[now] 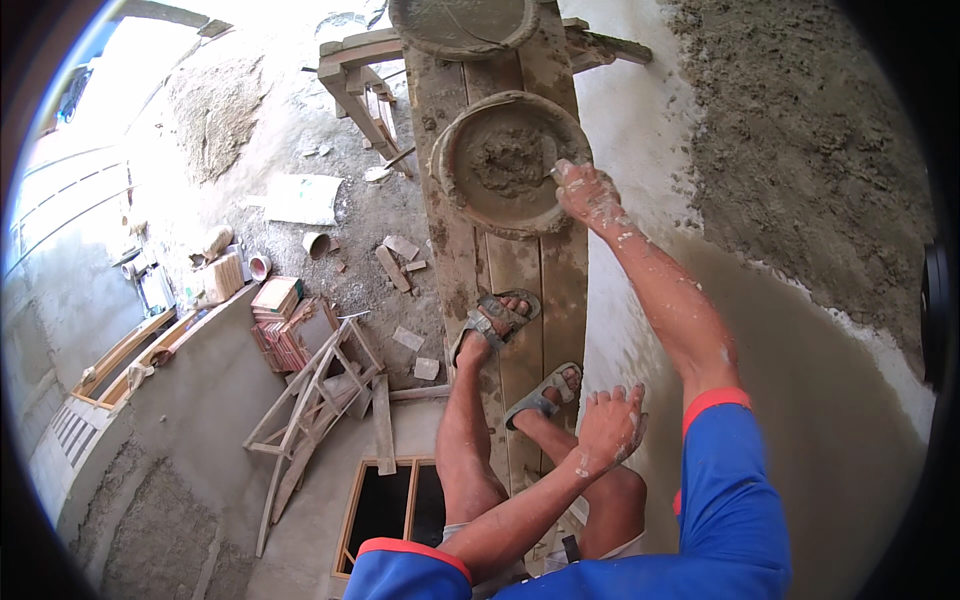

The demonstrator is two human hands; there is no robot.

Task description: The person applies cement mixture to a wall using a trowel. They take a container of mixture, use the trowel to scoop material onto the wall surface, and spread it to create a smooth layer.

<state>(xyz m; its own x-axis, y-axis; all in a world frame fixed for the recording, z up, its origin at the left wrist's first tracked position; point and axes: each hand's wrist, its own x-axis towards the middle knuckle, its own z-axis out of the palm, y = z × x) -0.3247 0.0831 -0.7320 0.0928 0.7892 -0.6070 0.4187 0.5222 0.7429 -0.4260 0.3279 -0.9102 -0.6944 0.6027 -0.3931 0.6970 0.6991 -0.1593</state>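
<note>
My right hand [590,195], flecked with mortar, is closed at the right rim of a round pan [450,180]. It grips what looks like a trowel, whose handle is hidden in my fist; only a small part of it shows over the pan. Wet grey mortar [508,165] lies heaped in the middle of this pan. My left hand [612,432] is away from the pan, above my bent knee and beside the wall. Its fingers are apart and partly bent, with nothing seen in them.
Both sandalled feet stand on a plank scaffold [515,265]. A second mortar pan [465,45] sits farther along it, near a wooden trestle [350,75]. To the right, the wall has smooth plaster [770,400] and rough mortar [820,130]. Below left are stacked tiles [290,325] and a wooden frame [320,390].
</note>
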